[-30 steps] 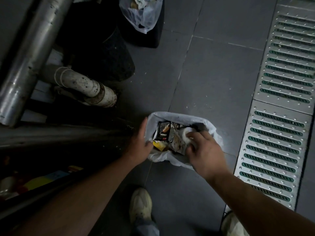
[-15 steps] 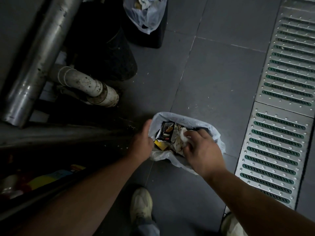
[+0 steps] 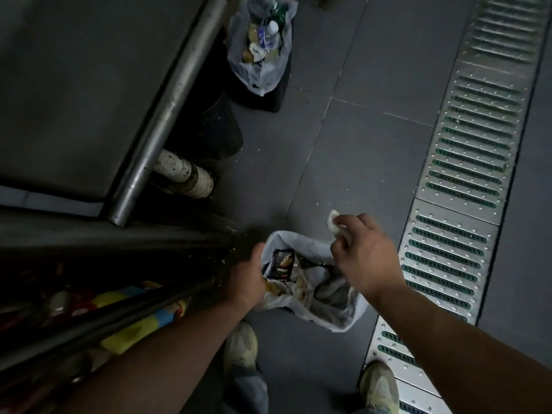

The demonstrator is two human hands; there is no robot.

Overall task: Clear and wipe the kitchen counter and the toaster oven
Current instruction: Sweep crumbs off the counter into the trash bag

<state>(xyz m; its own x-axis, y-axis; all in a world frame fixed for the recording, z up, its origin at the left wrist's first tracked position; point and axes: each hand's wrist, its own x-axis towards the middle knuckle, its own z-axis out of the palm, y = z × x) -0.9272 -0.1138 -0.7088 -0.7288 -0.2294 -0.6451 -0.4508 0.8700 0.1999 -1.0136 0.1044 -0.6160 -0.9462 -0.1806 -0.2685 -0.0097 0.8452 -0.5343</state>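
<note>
A small bin lined with a white bag [image 3: 340, 315] stands on the grey floor in front of my feet. It holds wrappers, a dark packet [image 3: 282, 262] and soiled paper. My left hand [image 3: 249, 279] grips the bag's left rim. My right hand [image 3: 363, 252] hovers over the bag's far right edge, fingers pinched on a crumpled white tissue [image 3: 333, 222] that sticks out past my knuckles. The steel counter [image 3: 74, 94] fills the upper left, seen from above.
A second bin with a full clear bag [image 3: 263, 46] stands farther along beside the counter. A white drain pipe [image 3: 185, 174] and a dark round bin [image 3: 215, 127] sit under the counter edge. A metal floor drain grate [image 3: 466, 162] runs along the right. Coloured packages [image 3: 134, 321] lie on a lower shelf at left.
My right hand has lifted out of the bag, up and to the right, holding the white tissue. The view has risen, showing the countertop. My left hand stays on the bag's rim.
</note>
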